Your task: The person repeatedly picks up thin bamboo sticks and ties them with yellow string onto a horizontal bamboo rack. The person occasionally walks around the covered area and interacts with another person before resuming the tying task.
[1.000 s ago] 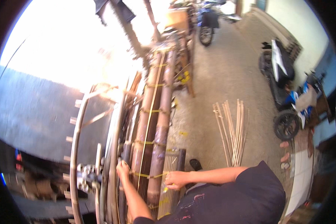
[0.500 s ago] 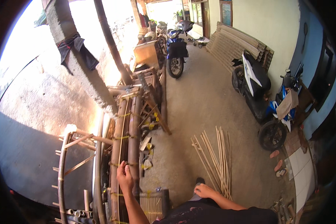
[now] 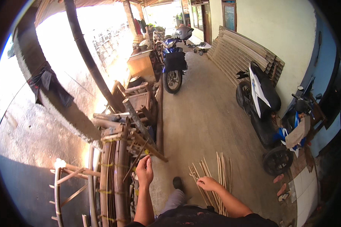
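Note:
My left hand (image 3: 144,171) is raised beside a stack of long bamboo poles (image 3: 116,178) tied with yellow cord, its fingers pinched near a thin stick that juts out of the pile. Whether it grips the stick I cannot tell. My right hand (image 3: 207,184) hangs lower, fingers loosely curled, over a loose bundle of thin bamboo slats (image 3: 213,178) lying on the concrete floor. It holds nothing that I can see. My shoe (image 3: 178,184) stands between the pile and the slats.
A curved bamboo frame (image 3: 66,178) stands at the lower left. Three motorbikes are parked: a blue one (image 3: 174,60) ahead, a white one (image 3: 259,98) and another (image 3: 291,136) at the right wall. Corrugated sheets (image 3: 242,53) lean on that wall.
The view has swung up and away from the bamboo pile toward the passage. My left hand has come off the tied poles and lifted; my right hand has drawn back over the slats.

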`<action>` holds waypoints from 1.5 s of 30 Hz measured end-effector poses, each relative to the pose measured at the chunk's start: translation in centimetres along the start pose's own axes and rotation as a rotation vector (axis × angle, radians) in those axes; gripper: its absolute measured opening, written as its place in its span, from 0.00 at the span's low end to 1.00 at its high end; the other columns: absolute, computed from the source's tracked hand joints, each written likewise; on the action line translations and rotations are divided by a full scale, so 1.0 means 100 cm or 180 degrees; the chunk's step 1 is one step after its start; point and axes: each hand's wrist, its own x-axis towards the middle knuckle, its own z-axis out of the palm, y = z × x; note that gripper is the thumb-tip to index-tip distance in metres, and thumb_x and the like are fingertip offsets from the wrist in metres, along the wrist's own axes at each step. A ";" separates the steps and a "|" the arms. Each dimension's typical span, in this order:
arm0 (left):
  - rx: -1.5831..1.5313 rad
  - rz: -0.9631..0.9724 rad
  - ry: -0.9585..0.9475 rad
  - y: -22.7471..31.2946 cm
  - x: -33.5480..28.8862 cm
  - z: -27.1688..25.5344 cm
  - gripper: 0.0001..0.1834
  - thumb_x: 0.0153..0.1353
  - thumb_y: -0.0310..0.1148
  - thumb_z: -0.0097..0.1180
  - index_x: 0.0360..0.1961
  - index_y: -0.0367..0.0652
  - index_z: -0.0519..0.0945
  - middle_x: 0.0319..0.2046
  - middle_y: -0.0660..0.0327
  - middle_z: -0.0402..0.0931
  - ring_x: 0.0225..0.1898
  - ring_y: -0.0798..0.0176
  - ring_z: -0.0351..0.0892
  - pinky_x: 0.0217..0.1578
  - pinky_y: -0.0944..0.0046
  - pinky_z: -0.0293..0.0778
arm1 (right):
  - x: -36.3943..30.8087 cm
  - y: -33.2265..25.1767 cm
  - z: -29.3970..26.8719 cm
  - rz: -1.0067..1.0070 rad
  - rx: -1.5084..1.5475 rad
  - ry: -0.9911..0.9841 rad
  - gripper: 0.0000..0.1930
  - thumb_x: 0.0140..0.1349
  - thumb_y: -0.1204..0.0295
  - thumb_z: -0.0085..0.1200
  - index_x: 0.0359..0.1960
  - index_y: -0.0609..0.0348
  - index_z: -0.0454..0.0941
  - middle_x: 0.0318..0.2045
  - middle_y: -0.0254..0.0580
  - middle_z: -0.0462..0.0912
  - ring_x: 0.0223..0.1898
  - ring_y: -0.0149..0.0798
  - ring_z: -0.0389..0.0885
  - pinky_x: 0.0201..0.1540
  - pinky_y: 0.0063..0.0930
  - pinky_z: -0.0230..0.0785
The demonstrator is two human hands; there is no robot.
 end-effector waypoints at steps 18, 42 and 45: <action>0.0801 0.0478 -0.2271 -0.018 0.455 0.331 0.22 0.65 0.49 0.57 0.42 0.38 0.82 0.32 0.47 0.83 0.36 0.47 0.85 0.38 0.56 0.78 | 0.262 0.289 -0.130 0.3841 0.1620 0.0818 0.11 0.64 0.66 0.54 0.36 0.63 0.83 0.30 0.43 0.83 0.30 0.40 0.80 0.32 0.36 0.71; 0.3162 -0.2192 -0.4034 -0.244 0.719 0.785 0.29 0.66 0.45 0.52 0.65 0.47 0.65 0.54 0.55 0.67 0.56 0.53 0.70 0.50 0.50 0.73 | 0.776 0.573 -0.823 0.2373 0.2049 0.1978 0.12 0.70 0.66 0.48 0.38 0.64 0.78 0.30 0.42 0.82 0.31 0.33 0.81 0.36 0.31 0.74; 0.0896 -0.4528 -0.0246 -0.245 0.773 0.851 0.31 0.63 0.52 0.53 0.62 0.46 0.70 0.44 0.49 0.73 0.47 0.49 0.75 0.44 0.46 0.73 | 0.844 0.594 -0.848 0.2374 0.2080 0.1688 0.11 0.70 0.68 0.47 0.36 0.62 0.78 0.27 0.41 0.81 0.27 0.33 0.80 0.31 0.30 0.74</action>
